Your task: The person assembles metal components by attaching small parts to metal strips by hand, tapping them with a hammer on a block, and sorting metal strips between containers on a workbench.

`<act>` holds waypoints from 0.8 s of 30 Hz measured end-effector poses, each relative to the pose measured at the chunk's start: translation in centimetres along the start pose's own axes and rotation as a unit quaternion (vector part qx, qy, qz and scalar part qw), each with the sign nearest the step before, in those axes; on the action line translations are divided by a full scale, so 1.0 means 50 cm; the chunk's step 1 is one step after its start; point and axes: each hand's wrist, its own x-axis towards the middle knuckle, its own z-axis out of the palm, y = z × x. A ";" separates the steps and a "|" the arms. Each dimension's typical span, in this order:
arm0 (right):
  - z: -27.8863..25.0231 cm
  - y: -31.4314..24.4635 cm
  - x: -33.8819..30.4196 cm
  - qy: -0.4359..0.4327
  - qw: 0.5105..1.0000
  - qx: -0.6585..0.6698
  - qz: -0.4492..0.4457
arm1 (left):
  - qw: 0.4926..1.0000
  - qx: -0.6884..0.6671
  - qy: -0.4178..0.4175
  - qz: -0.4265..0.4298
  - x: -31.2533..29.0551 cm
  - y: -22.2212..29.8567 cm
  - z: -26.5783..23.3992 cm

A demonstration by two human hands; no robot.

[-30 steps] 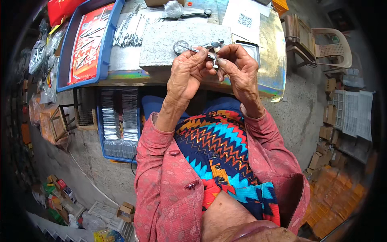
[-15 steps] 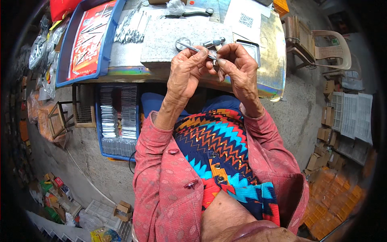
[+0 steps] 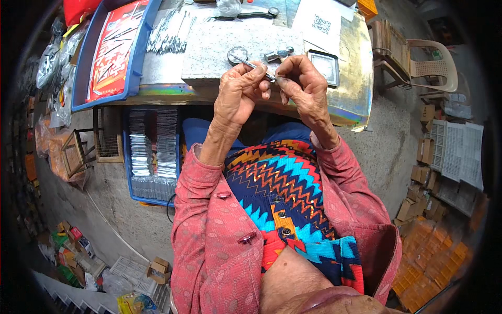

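Observation:
Above the table's near edge, my left hand (image 3: 235, 97) pinches a slim silver metal rod (image 3: 244, 62) between thumb and fingers. My right hand (image 3: 306, 89) is closed at the rod's lower right end, its thumb and forefinger pressed together there; the fingertips partly hide that end. Just beyond my hands is a pale speckled block (image 3: 209, 52). On it lie a dark-rimmed ring (image 3: 230, 55), partly behind the rod, and a small hammer (image 3: 278, 54). Beside my right hand lies a shallow black-rimmed tray (image 3: 330, 68).
A blue tray (image 3: 134, 68) with red paper and thin metal pieces is at the left, beside a pile of slender silver pieces (image 3: 170, 31). Dark-handled pliers (image 3: 256, 15) lie beyond the block. Below the table, a blue crate (image 3: 127, 172) holds packed silver pieces. A chair (image 3: 431, 68) stands right.
Both hands have shifted slightly, the right one leftward with its fingers drawn closer to the left. More of the hammer and black-rimmed tray shows. The rod stays in my fingers.

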 end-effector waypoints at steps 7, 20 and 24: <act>-0.004 0.015 -0.002 0.003 0.985 -0.154 -0.077 | 0.967 0.194 0.046 0.162 -0.014 -0.003 0.029; 0.014 0.040 0.002 0.027 0.987 -0.145 -0.062 | 0.947 0.245 0.047 0.202 -0.013 0.007 0.021; 0.033 0.036 0.003 0.010 1.000 -0.009 -0.004 | 0.907 0.323 0.069 0.263 -0.008 0.022 0.017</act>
